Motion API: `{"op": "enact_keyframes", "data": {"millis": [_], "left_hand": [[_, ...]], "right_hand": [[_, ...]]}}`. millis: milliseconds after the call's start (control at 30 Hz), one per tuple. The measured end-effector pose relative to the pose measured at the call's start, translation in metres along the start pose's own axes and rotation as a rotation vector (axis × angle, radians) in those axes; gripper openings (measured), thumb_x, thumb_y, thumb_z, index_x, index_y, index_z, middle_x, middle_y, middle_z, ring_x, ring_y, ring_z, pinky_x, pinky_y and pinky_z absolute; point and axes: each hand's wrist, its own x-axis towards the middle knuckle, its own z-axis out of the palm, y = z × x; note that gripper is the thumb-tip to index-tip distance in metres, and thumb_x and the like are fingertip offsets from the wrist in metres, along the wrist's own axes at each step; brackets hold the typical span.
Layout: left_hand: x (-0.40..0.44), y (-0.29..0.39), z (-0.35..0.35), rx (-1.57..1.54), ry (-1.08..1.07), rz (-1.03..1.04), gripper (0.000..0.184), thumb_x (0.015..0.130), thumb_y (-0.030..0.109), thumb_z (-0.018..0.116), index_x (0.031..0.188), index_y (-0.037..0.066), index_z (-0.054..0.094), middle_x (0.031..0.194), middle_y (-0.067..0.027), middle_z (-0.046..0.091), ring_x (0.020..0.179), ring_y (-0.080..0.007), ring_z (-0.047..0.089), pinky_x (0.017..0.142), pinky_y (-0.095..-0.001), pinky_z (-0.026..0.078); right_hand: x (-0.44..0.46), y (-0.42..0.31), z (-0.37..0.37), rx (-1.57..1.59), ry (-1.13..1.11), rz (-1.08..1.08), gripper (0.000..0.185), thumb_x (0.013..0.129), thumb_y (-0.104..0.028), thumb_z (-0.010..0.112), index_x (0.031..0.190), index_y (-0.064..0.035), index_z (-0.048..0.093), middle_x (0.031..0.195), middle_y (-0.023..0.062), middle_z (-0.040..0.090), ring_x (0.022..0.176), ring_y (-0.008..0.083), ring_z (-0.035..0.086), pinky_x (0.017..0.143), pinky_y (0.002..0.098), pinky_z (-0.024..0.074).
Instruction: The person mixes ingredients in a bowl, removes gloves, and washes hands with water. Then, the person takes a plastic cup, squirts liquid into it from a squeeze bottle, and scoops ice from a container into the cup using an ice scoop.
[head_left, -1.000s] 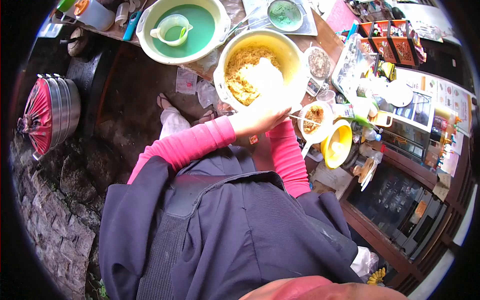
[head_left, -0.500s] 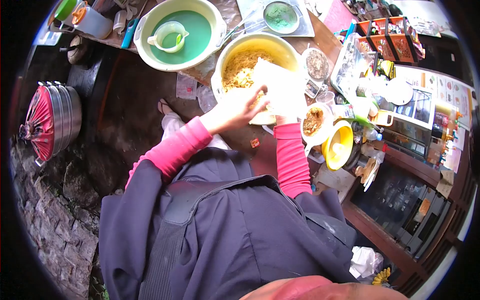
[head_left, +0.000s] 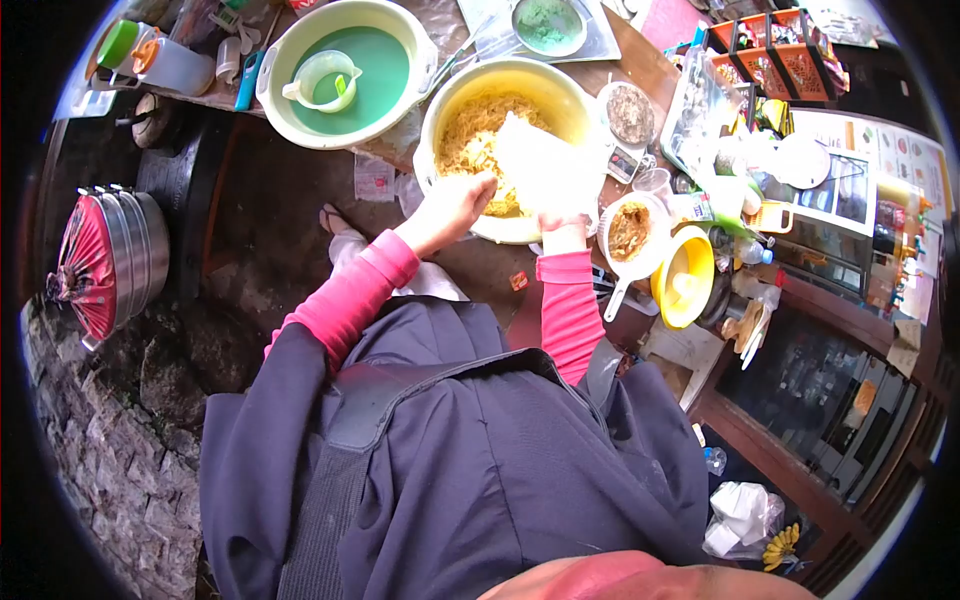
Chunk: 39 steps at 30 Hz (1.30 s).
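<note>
A large cream basin (head_left: 432, 150) holds yellowish-brown shredded food (head_left: 470, 135). A bright white, overexposed thing (head_left: 550, 168), perhaps a bag or sheet, covers the basin's right part. My right hand (head_left: 563, 222) grips its lower end; the fingers are partly lost in the glare. Over the basin's near left rim is my left hand (head_left: 458, 208), its fingers closed; whatever they may hold is hidden. Just right of my right hand, a white long-handled strainer or pan (head_left: 655, 240) contains brown food.
A basin of green liquid (head_left: 385, 110) with a floating jug (head_left: 325, 82) stands at the left. A yellow bowl (head_left: 690, 255), a kitchen scale (head_left: 622, 163) and orange crates (head_left: 790, 65) lie rightward. A metal steamer pot (head_left: 140, 245) wrapped in red cloth is far left.
My left hand has moved down and left, its spread fingers now closed. The white thing shows less glare, and more of the shredded food is visible. The view has shifted slightly.
</note>
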Motion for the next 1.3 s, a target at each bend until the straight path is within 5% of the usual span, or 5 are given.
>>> {"op": "enact_keyframes", "data": {"millis": [667,933,1167,1300], "left_hand": [[0.016,-0.029,-0.003,0.097,0.000,-0.019,0.020,0.090,0.016,0.052,0.091,-0.002,0.060,0.079,-0.0222,0.062,0.076,-0.0367,0.061,0.069,-0.0409,0.048],[0.023,-0.038,-0.008,0.154,0.270,0.172,0.013,0.085,0.015,0.057,0.084,0.002,0.060,0.070,-0.0181,0.061,0.069,-0.0343,0.062,0.069,-0.0423,0.049],[-0.005,0.013,-0.008,0.121,-0.048,0.153,0.019,0.090,0.016,0.050,0.090,-0.001,0.060,0.072,-0.0212,0.060,0.067,-0.0362,0.062,0.061,-0.0432,0.048],[-0.004,0.003,0.000,0.132,-0.018,0.149,0.015,0.090,0.013,0.048,0.083,0.001,0.052,0.062,-0.0217,0.053,0.060,-0.0377,0.058,0.056,-0.0439,0.044]], "right_hand": [[0.008,0.002,-0.007,-0.026,0.026,-0.023,0.034,0.096,-0.019,0.045,0.125,-0.0001,0.045,0.122,0.0129,0.053,0.108,0.0191,0.052,0.092,0.0296,0.0430],[0.016,0.003,-0.005,-0.028,0.030,-0.026,0.033,0.096,-0.019,0.045,0.124,-0.0002,0.046,0.122,0.0128,0.053,0.108,0.0194,0.052,0.092,0.0299,0.0430],[0.018,0.002,-0.005,-0.039,0.029,-0.029,0.033,0.096,-0.019,0.045,0.124,-0.0003,0.046,0.121,0.0127,0.053,0.108,0.0196,0.052,0.092,0.0302,0.0430],[0.016,0.000,-0.006,-0.046,0.031,-0.035,0.033,0.096,-0.019,0.045,0.123,-0.0003,0.047,0.121,0.0127,0.053,0.108,0.0197,0.052,0.092,0.0303,0.0430]]}}
